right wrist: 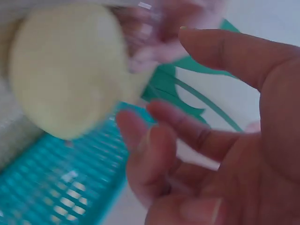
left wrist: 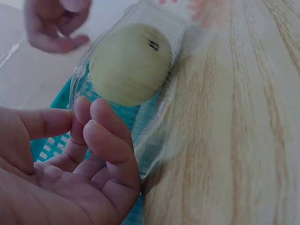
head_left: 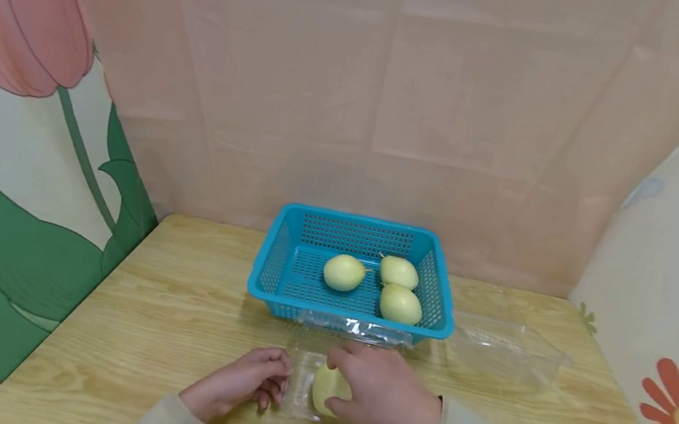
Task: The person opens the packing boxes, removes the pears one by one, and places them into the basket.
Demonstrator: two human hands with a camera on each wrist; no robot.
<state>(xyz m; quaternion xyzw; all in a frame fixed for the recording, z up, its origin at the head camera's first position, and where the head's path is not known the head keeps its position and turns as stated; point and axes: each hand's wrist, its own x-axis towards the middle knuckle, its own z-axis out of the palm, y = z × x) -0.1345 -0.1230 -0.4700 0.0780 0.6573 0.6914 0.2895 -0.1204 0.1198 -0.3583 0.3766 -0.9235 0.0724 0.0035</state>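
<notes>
A pale yellow-green pear [head_left: 326, 388] lies in a clear plastic box [head_left: 297, 403] at the front of the table. My left hand [head_left: 251, 379] is at the box's left side; in the left wrist view, its thumb and fingertips pinch the plastic rim [left wrist: 75, 89]. Over the pear is my right hand [head_left: 388, 393], its fingers loosely bent and spread. The right wrist view shows a gap between those fingers and the pear [right wrist: 68, 70]. The box's raised clear lid [head_left: 355, 329] is by the basket's front, and my right hand hides part of the box.
Behind the box stands a blue plastic basket [head_left: 351, 315] holding three pears, one of them a pear [head_left: 344, 273] near its middle. Another clear plastic container [head_left: 509, 348] lies to the basket's right. The wooden table [head_left: 200, 279] meets a pink backdrop [head_left: 285, 88].
</notes>
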